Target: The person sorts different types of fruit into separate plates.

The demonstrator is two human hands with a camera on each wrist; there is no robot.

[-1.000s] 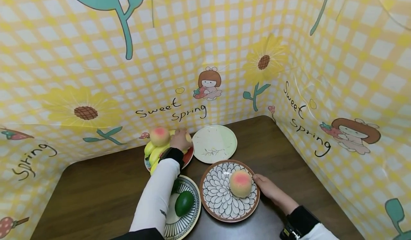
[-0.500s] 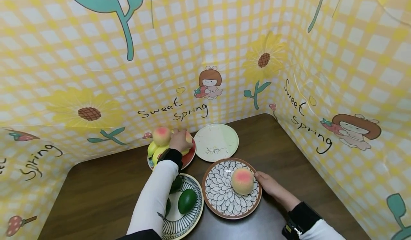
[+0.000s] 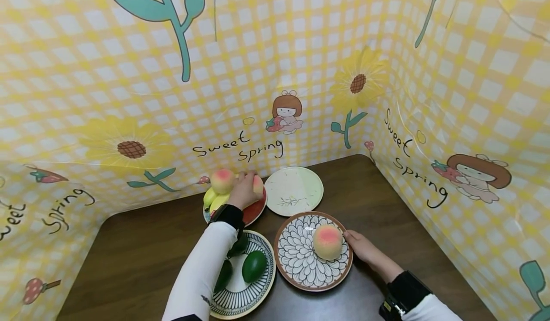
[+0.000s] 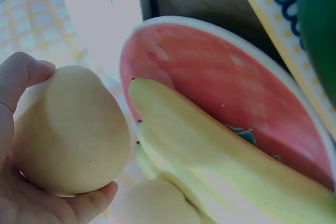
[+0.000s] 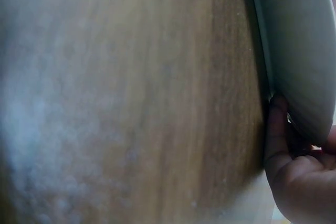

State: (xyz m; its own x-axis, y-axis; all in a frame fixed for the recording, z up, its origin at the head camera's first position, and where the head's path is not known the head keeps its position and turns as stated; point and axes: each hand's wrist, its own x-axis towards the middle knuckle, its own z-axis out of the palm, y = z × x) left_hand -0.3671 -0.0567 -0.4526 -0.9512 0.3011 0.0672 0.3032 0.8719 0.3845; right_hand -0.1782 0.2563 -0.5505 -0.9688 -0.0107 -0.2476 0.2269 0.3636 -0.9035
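Note:
My left hand [image 3: 243, 193] grips a peach [image 4: 73, 135] between thumb and fingers, over the edge of a red plate [image 4: 220, 61] at the back. On that plate lie yellow bananas [image 4: 194, 150], and a second peach [image 3: 222, 181] rests on top of them at the left. My right hand [image 3: 365, 250] pinches the right rim of a brown-edged plate [image 3: 296, 279] with a black-and-white petal pattern. A third peach [image 3: 328, 242] sits on the right half of this plate. In the right wrist view, the thumb and fingers hold the plate's edge, its pale underside [image 5: 302, 40] showing.
A pale green plate [image 3: 294, 192] stands right of the red one. Nearer me, a striped plate [image 3: 267, 287] bears several dark green avocados [image 3: 254, 266], partly hidden by my left sleeve [image 3: 202, 268]. Yellow checked cloth [image 3: 240, 82] walls the table's back and right sides.
The whole head view has shifted a little to the right. My left hand is slightly more to the right over the red plate, gripping the peach. My right hand still holds the petal-patterned plate's rim.

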